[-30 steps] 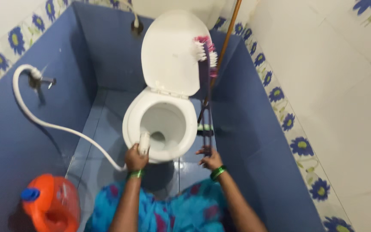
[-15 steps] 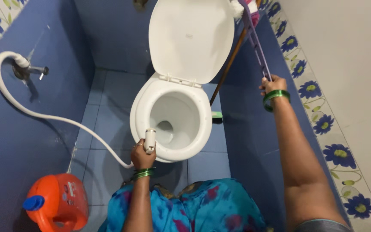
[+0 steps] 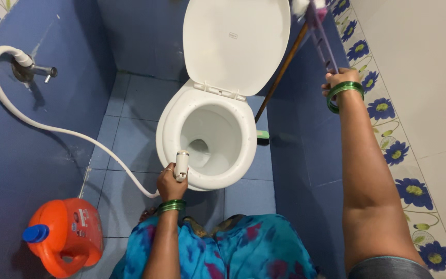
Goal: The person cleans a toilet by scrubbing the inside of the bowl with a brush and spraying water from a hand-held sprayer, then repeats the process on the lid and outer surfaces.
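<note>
My left hand (image 3: pixel 169 183) grips a white hand-held sprayer (image 3: pixel 181 164) at the front rim of the white toilet bowl (image 3: pixel 167 135), nozzle pointing into the bowl. A white hose (image 3: pixel 52 127) runs from the sprayer to a wall tap (image 3: pixel 33 68) on the left. My right hand (image 3: pixel 339 79) is raised high at the right wall, shut on the purple handle of a toilet brush (image 3: pixel 320 30) whose white bristle head reaches the frame's top edge. The toilet lid (image 3: pixel 236 44) stands open. Both wrists wear green bangles.
An orange jug with a blue cap (image 3: pixel 64 237) stands on the blue tiled floor at lower left. A brown stick with a green base (image 3: pixel 280 77) leans in the corner right of the toilet. Blue walls close in on both sides, narrow space.
My right hand rose from low beside the bowl to high on the right wall, carrying the brush up. My left hand kept the sprayer at the bowl's rim. The view shifted closer.
</note>
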